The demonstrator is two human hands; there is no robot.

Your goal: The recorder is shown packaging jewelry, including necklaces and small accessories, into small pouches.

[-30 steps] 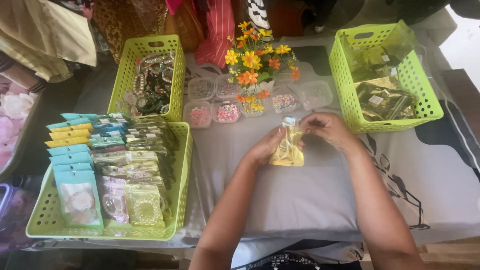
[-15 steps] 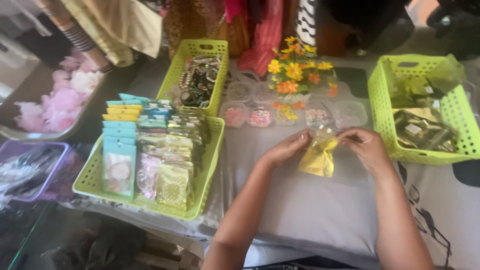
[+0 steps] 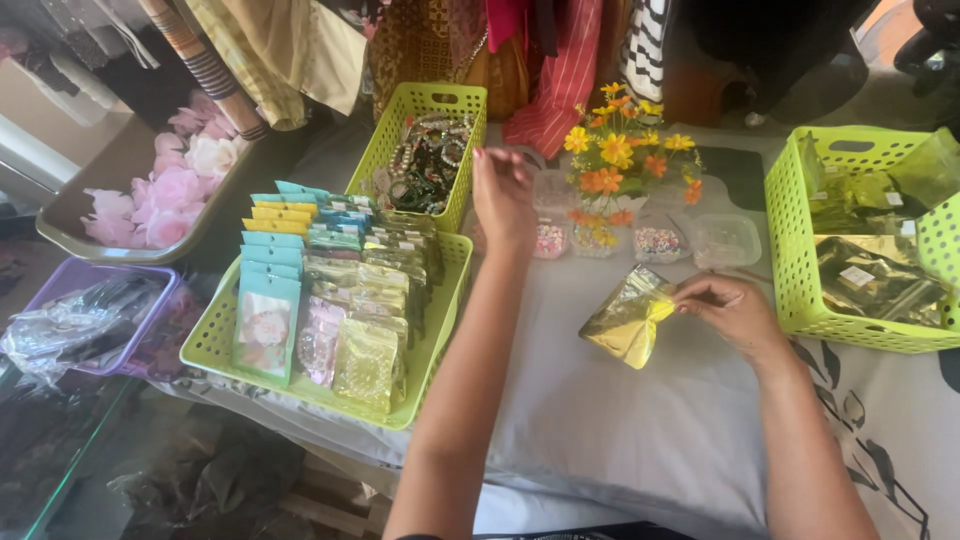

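My right hand (image 3: pixel 735 312) pinches the top edge of a small shiny gold pouch (image 3: pixel 625 318) just above the grey tablecloth (image 3: pixel 640 430). My left hand (image 3: pixel 503 195) is stretched forward with nothing in it, its fingers loosely curled beside the lime basket of bracelets (image 3: pixel 428 150) and above a small tub of beads (image 3: pixel 551 240). In front of that basket, a larger lime basket (image 3: pixel 330 300) holds rows of packaged items in blue, yellow and clear sleeves.
An orange and yellow flower bunch (image 3: pixel 620 160) stands behind several clear bead tubs (image 3: pixel 725 240). A third lime basket (image 3: pixel 860 240) with gold pouches is at right. At far left are a tray of pink flowers (image 3: pixel 150 200) and a purple tray (image 3: pixel 90 320). Clothes hang behind.
My left hand has let go of the gold pouch and reached forward toward the bracelet basket. The right hand alone keeps the pouch. The view has shifted left.
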